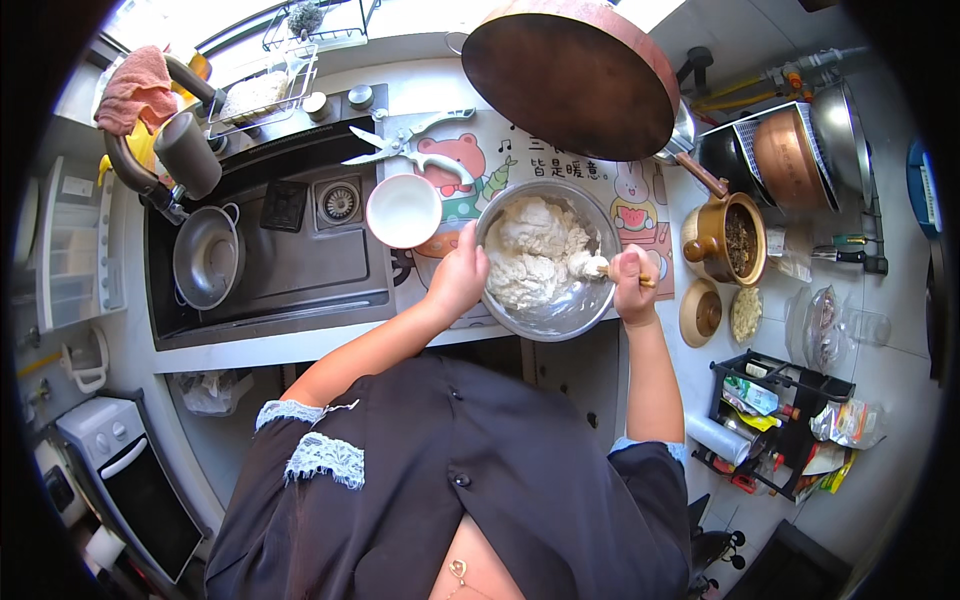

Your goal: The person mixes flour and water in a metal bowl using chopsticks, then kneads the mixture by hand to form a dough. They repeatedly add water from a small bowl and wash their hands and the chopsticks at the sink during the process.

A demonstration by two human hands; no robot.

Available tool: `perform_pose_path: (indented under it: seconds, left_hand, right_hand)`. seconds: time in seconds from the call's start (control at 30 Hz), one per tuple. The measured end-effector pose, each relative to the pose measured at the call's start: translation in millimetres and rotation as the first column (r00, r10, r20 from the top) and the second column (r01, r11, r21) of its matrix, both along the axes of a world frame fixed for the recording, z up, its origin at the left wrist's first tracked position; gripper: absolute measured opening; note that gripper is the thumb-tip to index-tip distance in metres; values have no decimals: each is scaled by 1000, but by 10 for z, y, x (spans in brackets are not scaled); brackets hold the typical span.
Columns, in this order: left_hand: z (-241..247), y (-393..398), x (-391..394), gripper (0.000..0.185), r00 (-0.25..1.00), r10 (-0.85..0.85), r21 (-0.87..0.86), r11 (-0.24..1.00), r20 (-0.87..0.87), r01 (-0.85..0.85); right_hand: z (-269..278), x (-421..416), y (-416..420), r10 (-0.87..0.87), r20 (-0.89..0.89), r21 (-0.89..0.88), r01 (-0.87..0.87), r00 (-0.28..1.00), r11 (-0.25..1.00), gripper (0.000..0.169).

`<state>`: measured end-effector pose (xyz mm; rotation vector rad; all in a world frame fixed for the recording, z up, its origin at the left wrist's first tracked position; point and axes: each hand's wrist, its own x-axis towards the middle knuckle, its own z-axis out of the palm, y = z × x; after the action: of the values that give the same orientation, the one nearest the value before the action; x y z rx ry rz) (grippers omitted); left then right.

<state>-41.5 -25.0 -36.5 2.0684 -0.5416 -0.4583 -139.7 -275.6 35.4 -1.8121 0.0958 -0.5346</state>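
Observation:
A round metal mixing bowl [551, 326] holding shaggy white dough [536, 251] rests on a printed counter mat [487, 127]. My left hand [463, 271] grips the bowl's left rim, thumb up. In my right hand [635, 285], at the bowl's right edge, are thin wooden sticks [646, 280], probably chopsticks; a clump of dough clings to their far end inside the bowl. A white bowl with a pink rim [405, 211] stands just left of the mixing bowl. Behind it lie kitchen shears [409, 142] with their blades apart.
The dark sink [315, 262] on the left holds a two-handled metal pan [208, 257]. A large round pan [570, 82] hangs over the counter's back. At right stand a brown clay pot [739, 240], its lid [701, 313] and a black rack [784, 375] of packets.

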Motion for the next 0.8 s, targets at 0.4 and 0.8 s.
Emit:
perform_pose_path:
  seconds: [0.4, 0.8]
  left_hand:
    - [102, 8, 42, 49, 998, -36, 86, 995, -56, 41]
    - [-9, -12, 7, 50, 999, 4, -64, 998, 40, -1]
  right_hand:
    - [-122, 1082, 939, 55, 172, 518, -138, 984, 844, 37]
    - [-217, -393, 539, -220, 152, 417, 139, 964, 898, 40]
